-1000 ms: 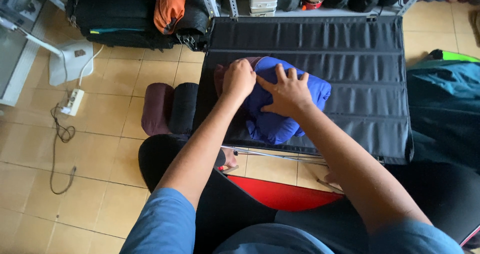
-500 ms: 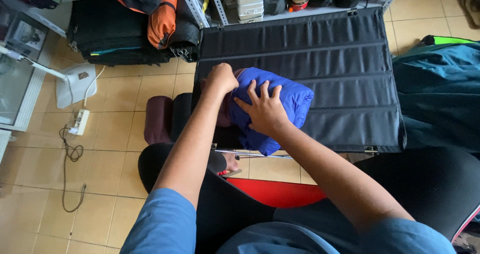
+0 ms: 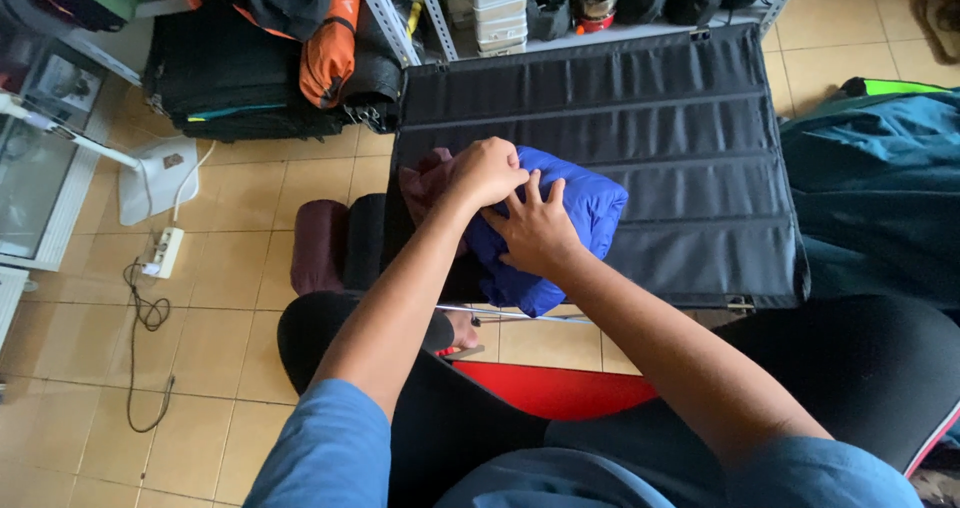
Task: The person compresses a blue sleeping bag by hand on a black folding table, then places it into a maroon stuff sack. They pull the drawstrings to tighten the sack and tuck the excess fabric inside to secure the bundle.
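A blue padded bundle [image 3: 560,223] lay on the black folding table [image 3: 680,118], toward its nine o'clock edge. The left hand [image 3: 487,173] was closed in a fist, gripping the bundle's top beside a maroon cloth [image 3: 425,180] that stuck out at nine o'clock. The right hand [image 3: 535,230] lay open, fingers spread, pressing flat on the bundle. On the tiled floor at nine o'clock of the table sat a maroon roll [image 3: 318,245] and a black roll [image 3: 363,240], touching. Teal fabric [image 3: 880,188] lay at three o'clock.
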